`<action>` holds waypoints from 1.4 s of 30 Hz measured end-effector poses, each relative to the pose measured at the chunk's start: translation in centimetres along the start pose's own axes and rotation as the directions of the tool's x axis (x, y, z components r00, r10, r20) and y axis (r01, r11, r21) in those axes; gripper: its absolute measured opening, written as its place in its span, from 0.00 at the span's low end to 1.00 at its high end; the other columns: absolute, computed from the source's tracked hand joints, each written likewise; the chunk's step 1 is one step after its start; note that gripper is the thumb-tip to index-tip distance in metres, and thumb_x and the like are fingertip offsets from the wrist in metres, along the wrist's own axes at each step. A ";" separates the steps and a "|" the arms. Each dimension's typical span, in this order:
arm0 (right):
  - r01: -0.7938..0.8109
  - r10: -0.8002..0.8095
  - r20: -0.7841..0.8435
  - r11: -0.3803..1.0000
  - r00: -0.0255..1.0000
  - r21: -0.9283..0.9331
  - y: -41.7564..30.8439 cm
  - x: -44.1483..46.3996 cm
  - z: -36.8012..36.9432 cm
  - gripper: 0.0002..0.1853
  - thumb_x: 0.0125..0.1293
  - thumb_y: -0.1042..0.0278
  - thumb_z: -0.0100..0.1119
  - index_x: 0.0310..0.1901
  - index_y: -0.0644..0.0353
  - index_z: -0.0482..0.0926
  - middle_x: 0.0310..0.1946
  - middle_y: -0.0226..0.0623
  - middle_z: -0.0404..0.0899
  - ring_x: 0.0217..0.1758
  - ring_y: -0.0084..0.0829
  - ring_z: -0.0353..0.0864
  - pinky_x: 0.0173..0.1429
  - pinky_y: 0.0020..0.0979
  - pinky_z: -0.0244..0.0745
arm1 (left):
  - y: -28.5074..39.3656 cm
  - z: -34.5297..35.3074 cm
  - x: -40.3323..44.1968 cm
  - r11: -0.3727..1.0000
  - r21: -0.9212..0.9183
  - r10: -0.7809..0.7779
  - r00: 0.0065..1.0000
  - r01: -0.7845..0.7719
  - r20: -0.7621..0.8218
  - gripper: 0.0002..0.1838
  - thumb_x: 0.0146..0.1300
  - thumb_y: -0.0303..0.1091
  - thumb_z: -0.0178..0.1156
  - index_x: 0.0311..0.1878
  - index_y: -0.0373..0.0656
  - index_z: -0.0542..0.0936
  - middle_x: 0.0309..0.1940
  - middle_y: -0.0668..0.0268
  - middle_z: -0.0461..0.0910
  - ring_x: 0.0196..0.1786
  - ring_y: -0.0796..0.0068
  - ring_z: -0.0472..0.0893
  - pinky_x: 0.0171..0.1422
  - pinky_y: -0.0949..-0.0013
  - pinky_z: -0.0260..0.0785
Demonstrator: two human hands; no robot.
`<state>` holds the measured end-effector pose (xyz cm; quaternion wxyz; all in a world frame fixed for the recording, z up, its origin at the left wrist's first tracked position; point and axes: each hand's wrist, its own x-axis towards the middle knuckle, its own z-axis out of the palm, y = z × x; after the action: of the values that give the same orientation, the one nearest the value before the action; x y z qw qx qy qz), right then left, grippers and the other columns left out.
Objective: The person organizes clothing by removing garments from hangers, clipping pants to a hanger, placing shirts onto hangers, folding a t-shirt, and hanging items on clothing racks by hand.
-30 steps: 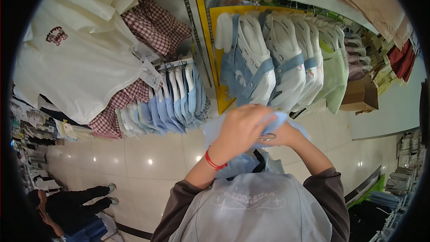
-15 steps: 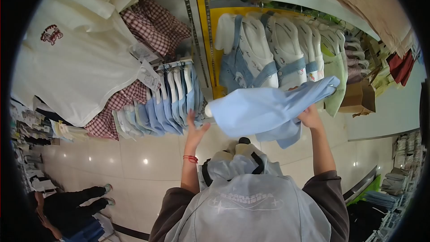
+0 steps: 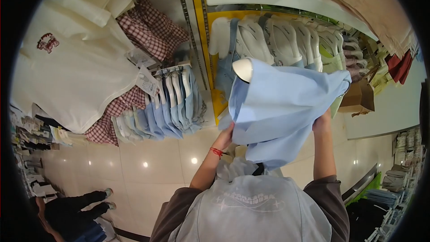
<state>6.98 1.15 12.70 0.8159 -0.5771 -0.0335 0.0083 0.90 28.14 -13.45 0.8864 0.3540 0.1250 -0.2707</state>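
Garment (image 3: pixel 283 110), long axis crosswise, hanger tip (image 3: pixel 243 69) leftward

No words or numbers can be clearly read. Pale lettering curves across the wearer's grey garment (image 3: pixel 251 215), too faint to make out. Print on the tag (image 3: pixel 148 81) of the white shirt (image 3: pixel 85 78), far left, is too small.
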 end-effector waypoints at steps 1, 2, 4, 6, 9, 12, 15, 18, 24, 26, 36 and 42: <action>0.020 -0.019 0.017 1.000 1.000 -0.022 -0.1 0.2 -0.9 0.35 0.56 0.64 0.60 0.62 0.66 0.58 0.57 0.41 0.67 0.57 0.34 0.70 0.60 0.34 0.66 | 0.5 0.3 0.0 0.999 -0.053 -0.013 0.999 0.011 -0.039 0.28 0.70 0.47 0.42 0.67 0.39 0.58 0.63 0.64 0.64 0.64 0.71 0.64 0.68 0.65 0.54; 0.046 -0.044 0.022 0.994 0.999 -0.102 -0.4 0.4 -1.5 0.34 0.56 0.65 0.60 0.62 0.67 0.58 0.57 0.41 0.67 0.58 0.33 0.69 0.61 0.33 0.64 | 1.0 0.3 -0.6 0.957 0.264 0.161 0.979 -0.124 -0.122 0.26 0.70 0.48 0.42 0.64 0.39 0.62 0.59 0.62 0.68 0.61 0.70 0.68 0.66 0.65 0.57; 0.098 -0.090 0.040 0.961 0.995 -0.260 -1.1 0.8 -2.3 0.34 0.55 0.66 0.59 0.61 0.69 0.58 0.57 0.40 0.66 0.60 0.32 0.66 0.63 0.32 0.61 | 2.4 -1.2 -2.3 0.549 0.798 0.524 0.846 -0.248 -0.098 0.25 0.70 0.48 0.42 0.58 0.37 0.70 0.50 0.58 0.77 0.54 0.68 0.75 0.62 0.64 0.62; 0.080 -0.069 0.042 0.907 0.997 -0.413 -1.6 1.2 -3.7 0.33 0.55 0.68 0.59 0.61 0.70 0.58 0.57 0.40 0.65 0.60 0.31 0.64 0.64 0.32 0.58 | 6.2 -3.0 -5.9 -0.314 0.942 0.195 0.979 0.121 -0.060 0.22 0.67 0.46 0.46 0.51 0.36 0.73 0.35 0.51 0.81 0.37 0.55 0.79 0.48 0.62 0.69; 0.010 -0.002 0.016 0.850 1.000 -0.527 -2.1 1.7 -4.2 0.33 0.54 0.70 0.60 0.61 0.69 0.58 0.57 0.40 0.65 0.60 0.30 0.64 0.64 0.31 0.58 | 10.1 -2.3 -10.7 0.156 0.973 0.355 0.910 0.170 -0.216 0.21 0.65 0.47 0.47 0.35 0.38 0.80 0.28 0.51 0.80 0.27 0.52 0.77 0.38 0.58 0.69; -0.088 0.077 -0.043 0.881 0.996 -0.466 -1.9 2.0 -4.4 0.34 0.53 0.72 0.60 0.61 0.69 0.58 0.57 0.40 0.65 0.60 0.31 0.65 0.64 0.31 0.59 | 10.2 -7.1 -11.7 0.655 0.749 0.481 0.818 -0.098 -0.314 0.24 0.66 0.51 0.45 0.35 0.39 0.81 0.35 0.55 0.81 0.36 0.56 0.79 0.45 0.57 0.68; -0.122 0.113 -0.045 0.942 0.993 -0.313 -1.9 1.9 -4.0 0.36 0.52 0.71 0.62 0.62 0.69 0.57 0.57 0.40 0.66 0.59 0.32 0.66 0.63 0.31 0.61 | 11.2 -5.1 -12.9 0.803 -0.066 0.584 0.805 -0.592 -0.105 0.22 0.68 0.51 0.42 0.46 0.44 0.78 0.47 0.60 0.78 0.51 0.58 0.74 0.60 0.55 0.60; -0.159 0.158 -0.018 0.971 0.987 -0.180 -1.6 1.2 -2.5 0.39 0.50 0.67 0.64 0.62 0.68 0.56 0.56 0.41 0.67 0.58 0.33 0.67 0.62 0.32 0.63 | 9.2 -4.9 -11.3 0.540 -0.494 0.734 0.668 -0.682 -0.121 0.24 0.69 0.51 0.39 0.56 0.46 0.73 0.55 0.60 0.74 0.59 0.56 0.70 0.69 0.48 0.50; -0.127 0.128 0.056 0.992 0.990 -0.007 -0.9 0.2 0.7 0.43 0.48 0.62 0.67 0.63 0.67 0.55 0.55 0.43 0.67 0.58 0.36 0.68 0.60 0.34 0.67 | 0.2 2.8 -4.9 0.648 0.328 0.728 0.685 -0.687 -0.003 0.25 0.64 0.49 0.46 0.58 0.43 0.71 0.55 0.59 0.73 0.59 0.57 0.70 0.66 0.53 0.55; -0.112 0.112 0.057 0.994 0.992 -0.010 -1.0 0.2 1.2 0.43 0.47 0.62 0.67 0.63 0.68 0.55 0.56 0.43 0.67 0.58 0.36 0.69 0.59 0.34 0.67 | 2.3 6.3 -6.4 0.384 0.656 0.670 0.685 -0.649 0.285 0.24 0.63 0.46 0.50 0.57 0.41 0.71 0.54 0.58 0.73 0.58 0.59 0.71 0.64 0.56 0.58; -0.114 0.117 0.035 0.991 0.993 -0.063 -1.3 -0.8 1.1 0.41 0.48 0.63 0.67 0.62 0.68 0.57 0.55 0.43 0.68 0.57 0.34 0.69 0.60 0.33 0.66 | 4.9 8.3 -8.7 0.234 0.724 0.593 0.686 -0.649 0.423 0.24 0.58 0.44 0.58 0.52 0.37 0.74 0.48 0.57 0.76 0.53 0.65 0.74 0.57 0.65 0.66; -0.150 0.168 0.060 0.962 0.984 -0.230 -0.5 -1.5 0.9 0.37 0.51 0.67 0.67 0.60 0.68 0.60 0.52 0.39 0.70 0.55 0.30 0.69 0.59 0.31 0.65 | 5.0 6.3 -7.7 0.274 0.818 0.642 0.729 -0.506 0.236 0.24 0.58 0.43 0.58 0.52 0.37 0.73 0.48 0.57 0.75 0.53 0.65 0.74 0.57 0.65 0.66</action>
<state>5.38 1.76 13.45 0.7401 -0.6658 -0.0202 0.0926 -2.42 29.80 -2.92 0.6229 0.7732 -0.0964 0.0696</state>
